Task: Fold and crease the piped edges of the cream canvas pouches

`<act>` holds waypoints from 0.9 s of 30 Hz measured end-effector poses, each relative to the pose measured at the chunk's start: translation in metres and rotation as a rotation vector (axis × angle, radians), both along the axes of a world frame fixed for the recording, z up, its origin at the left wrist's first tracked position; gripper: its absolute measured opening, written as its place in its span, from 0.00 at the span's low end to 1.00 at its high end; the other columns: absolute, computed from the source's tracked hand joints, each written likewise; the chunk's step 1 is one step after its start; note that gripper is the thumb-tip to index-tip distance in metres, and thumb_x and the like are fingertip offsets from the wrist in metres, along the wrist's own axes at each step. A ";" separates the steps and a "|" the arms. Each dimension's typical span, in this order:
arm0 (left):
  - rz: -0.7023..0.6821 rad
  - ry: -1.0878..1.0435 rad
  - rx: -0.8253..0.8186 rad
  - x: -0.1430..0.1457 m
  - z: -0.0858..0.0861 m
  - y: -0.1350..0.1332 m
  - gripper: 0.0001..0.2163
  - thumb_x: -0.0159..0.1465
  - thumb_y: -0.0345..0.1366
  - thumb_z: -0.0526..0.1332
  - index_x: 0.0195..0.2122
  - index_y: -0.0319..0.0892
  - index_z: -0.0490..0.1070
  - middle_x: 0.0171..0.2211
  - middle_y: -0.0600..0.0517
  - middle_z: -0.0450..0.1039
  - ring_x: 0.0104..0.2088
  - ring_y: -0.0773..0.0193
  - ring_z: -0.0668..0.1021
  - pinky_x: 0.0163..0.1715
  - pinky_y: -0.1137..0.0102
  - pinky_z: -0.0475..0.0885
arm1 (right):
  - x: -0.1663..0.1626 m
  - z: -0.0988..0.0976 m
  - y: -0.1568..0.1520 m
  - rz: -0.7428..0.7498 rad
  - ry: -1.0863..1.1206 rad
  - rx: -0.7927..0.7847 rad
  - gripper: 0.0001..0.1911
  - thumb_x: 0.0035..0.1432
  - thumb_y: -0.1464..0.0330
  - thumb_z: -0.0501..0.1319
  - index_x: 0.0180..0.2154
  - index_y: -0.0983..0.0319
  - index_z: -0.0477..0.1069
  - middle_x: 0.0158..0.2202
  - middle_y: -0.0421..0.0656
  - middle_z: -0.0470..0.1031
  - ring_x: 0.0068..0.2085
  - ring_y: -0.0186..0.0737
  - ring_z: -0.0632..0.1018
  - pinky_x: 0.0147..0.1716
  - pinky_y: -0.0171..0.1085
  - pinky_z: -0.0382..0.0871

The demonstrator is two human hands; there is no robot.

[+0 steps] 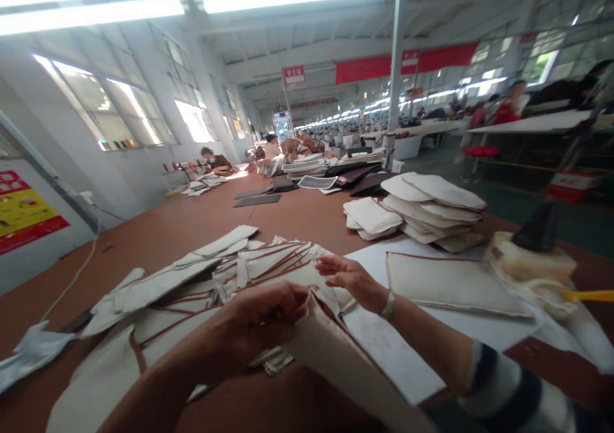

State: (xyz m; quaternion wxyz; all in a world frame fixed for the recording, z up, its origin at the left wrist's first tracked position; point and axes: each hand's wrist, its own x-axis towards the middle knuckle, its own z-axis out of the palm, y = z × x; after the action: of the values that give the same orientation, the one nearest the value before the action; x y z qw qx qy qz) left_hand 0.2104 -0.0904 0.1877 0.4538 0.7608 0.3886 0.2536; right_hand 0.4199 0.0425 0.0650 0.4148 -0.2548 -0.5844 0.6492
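My left hand (271,311) is closed on the upper corner of a cream fabric piece (336,366) with a darker edge, which hangs down toward me at the bottom of the view. Just to the right, my right hand (352,278) has its fingers stretched out, and nothing shows in it. Behind both hands lies a loose heap of cream fabric pieces with brown trim (273,263). A flat cream panel with a brown edge (446,283) rests on a white sheet (384,350) to the right of my right forearm.
Stacked cream pads (432,206) stand at the right. Nearby is a yellowish container with a black cone-shaped top (532,254). Dark flat pieces (256,201) lie farther back on the brown table (201,219). A person (218,163) sits at its far left.
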 end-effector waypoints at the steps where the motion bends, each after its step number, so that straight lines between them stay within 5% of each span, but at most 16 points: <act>1: -0.031 -0.074 -0.077 0.000 -0.004 -0.005 0.07 0.66 0.34 0.61 0.33 0.41 0.63 0.40 0.49 0.71 0.34 0.66 0.69 0.34 0.72 0.64 | 0.001 0.011 -0.013 0.059 0.020 0.025 0.30 0.49 0.77 0.63 0.56 0.59 0.69 0.55 0.48 0.73 0.57 0.46 0.73 0.51 0.43 0.70; 4: -0.106 -0.269 -0.231 0.006 -0.024 -0.015 0.07 0.65 0.36 0.62 0.35 0.39 0.66 0.48 0.42 0.73 0.40 0.61 0.73 0.38 0.69 0.65 | 0.006 0.033 -0.050 0.311 -0.004 0.090 0.35 0.45 0.78 0.62 0.57 0.58 0.69 0.57 0.48 0.73 0.56 0.47 0.74 0.52 0.45 0.68; 6: -0.124 -0.349 -0.268 0.010 -0.035 -0.020 0.07 0.64 0.34 0.64 0.34 0.39 0.66 0.45 0.43 0.75 0.43 0.58 0.73 0.40 0.68 0.66 | 0.012 0.039 -0.072 0.388 -0.037 0.107 0.31 0.47 0.75 0.63 0.56 0.61 0.70 0.54 0.50 0.75 0.53 0.47 0.75 0.52 0.46 0.67; 12: 0.134 -0.215 -0.181 0.016 -0.042 -0.040 0.07 0.59 0.25 0.59 0.38 0.40 0.72 0.33 0.54 0.69 0.34 0.66 0.68 0.34 0.73 0.62 | 0.037 0.050 -0.123 0.265 -0.124 0.404 0.17 0.61 0.60 0.61 0.47 0.65 0.73 0.46 0.48 0.76 0.49 0.46 0.75 0.50 0.43 0.67; 17: 0.119 -0.137 -0.129 0.025 -0.030 -0.053 0.11 0.52 0.23 0.55 0.33 0.40 0.73 0.34 0.55 0.71 0.38 0.64 0.70 0.40 0.71 0.63 | 0.049 0.053 -0.137 0.212 -0.277 0.554 0.14 0.59 0.59 0.64 0.37 0.63 0.67 0.32 0.39 0.69 0.32 0.34 0.69 0.33 0.33 0.65; 21: 0.120 -0.120 -0.154 0.037 -0.023 -0.061 0.07 0.54 0.28 0.60 0.34 0.40 0.73 0.31 0.56 0.68 0.34 0.66 0.67 0.34 0.74 0.62 | 0.050 0.050 -0.138 0.193 -0.385 0.715 0.10 0.58 0.64 0.64 0.36 0.62 0.66 0.30 0.37 0.67 0.29 0.31 0.65 0.29 0.31 0.59; 27: 0.225 -0.061 -0.254 0.053 -0.031 -0.066 0.04 0.54 0.30 0.61 0.31 0.36 0.72 0.24 0.58 0.62 0.25 0.71 0.62 0.24 0.75 0.57 | 0.057 0.062 -0.147 0.255 -0.439 0.597 0.18 0.52 0.60 0.69 0.38 0.63 0.68 0.29 0.36 0.67 0.28 0.31 0.65 0.26 0.30 0.57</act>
State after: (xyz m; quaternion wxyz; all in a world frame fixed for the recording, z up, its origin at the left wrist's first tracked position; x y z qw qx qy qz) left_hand 0.2632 -0.1566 0.1564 0.5268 0.6410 0.4862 0.2742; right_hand 0.4774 -0.1041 0.1271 0.2518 -0.1811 -0.8493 0.4272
